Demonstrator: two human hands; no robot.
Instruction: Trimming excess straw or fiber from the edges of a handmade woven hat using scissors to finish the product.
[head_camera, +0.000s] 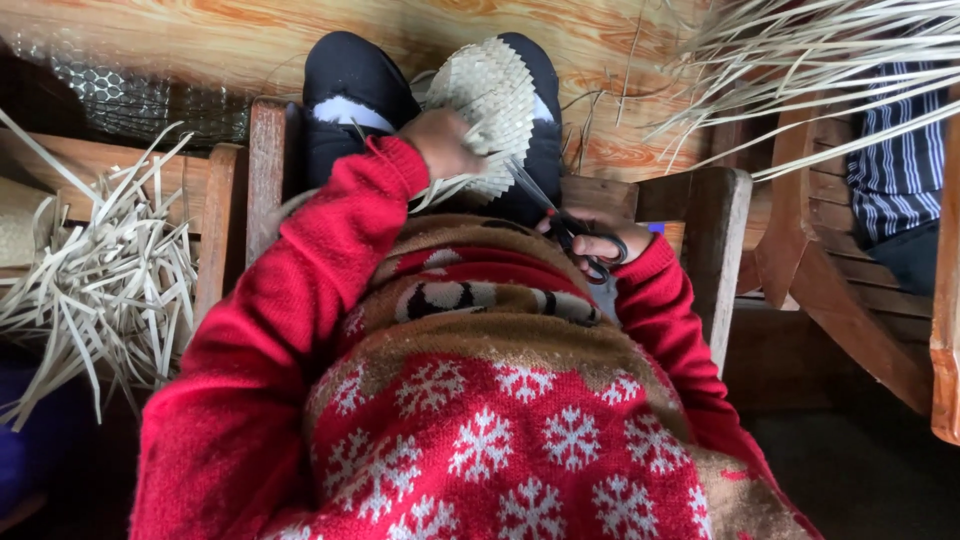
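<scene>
While the left hand grips the woven straw disc above the knees, the right hand is closed on black scissors whose blades reach its edge; a slip could likely cut the weave or fingers

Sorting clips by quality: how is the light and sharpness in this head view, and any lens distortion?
Head view: soft, even light, no glare; woven piece, left hand and scissors in the right hand are fairly sharp; lower corners fall into dark shadow; wide-angle lens bends the chair outward.
</scene>
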